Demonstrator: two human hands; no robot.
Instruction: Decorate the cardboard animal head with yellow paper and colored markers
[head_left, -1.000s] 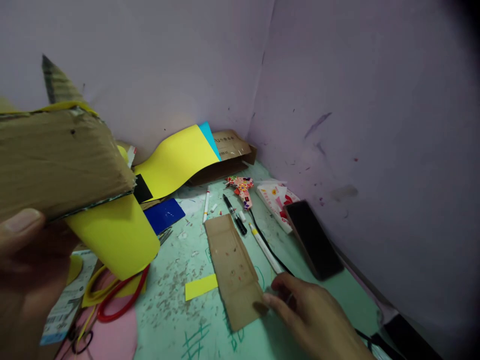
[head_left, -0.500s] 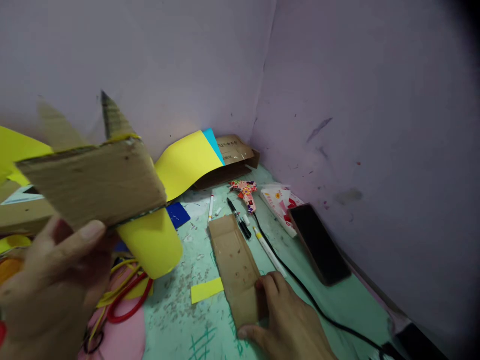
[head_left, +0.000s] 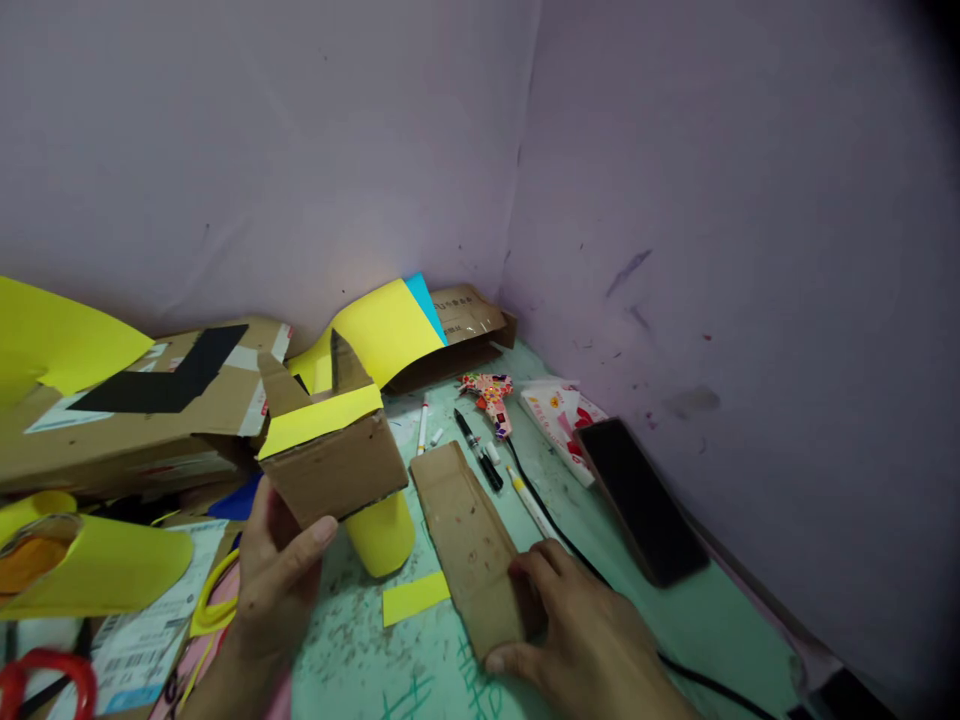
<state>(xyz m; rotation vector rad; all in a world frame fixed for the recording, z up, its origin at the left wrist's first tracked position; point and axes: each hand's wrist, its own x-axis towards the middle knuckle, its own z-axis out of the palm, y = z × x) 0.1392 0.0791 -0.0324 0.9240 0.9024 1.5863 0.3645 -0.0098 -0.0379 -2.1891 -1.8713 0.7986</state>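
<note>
My left hand (head_left: 281, 570) is closed on a box-shaped cardboard model (head_left: 341, 465). Yellow paper covers its top, two pointed cardboard pieces stick up from it, and a rounded yellow paper tube (head_left: 382, 535) hangs below. My right hand (head_left: 566, 620) grips the near end of a long cardboard strip (head_left: 469, 530) lying on the table, thumb on one side and fingers on the other. A small yellow paper strip (head_left: 415, 598) lies left of that cardboard. Beyond it are a black marker (head_left: 480, 450) and a yellow-tipped white marker (head_left: 531, 503).
A patterned glue gun (head_left: 491, 397) with a black cord lies at the back. To the right are a phone (head_left: 641, 500) and a white-and-red packet (head_left: 561, 420). Leftward are a cardboard box (head_left: 217, 400), a yellow paper tube (head_left: 135, 565) and red-handled scissors (head_left: 56, 680). Walls meet behind.
My left hand has moved the cardboard model right and down, tilting it so its yellow top shows. My right hand stays on the cardboard strip. The view has shifted slightly.
</note>
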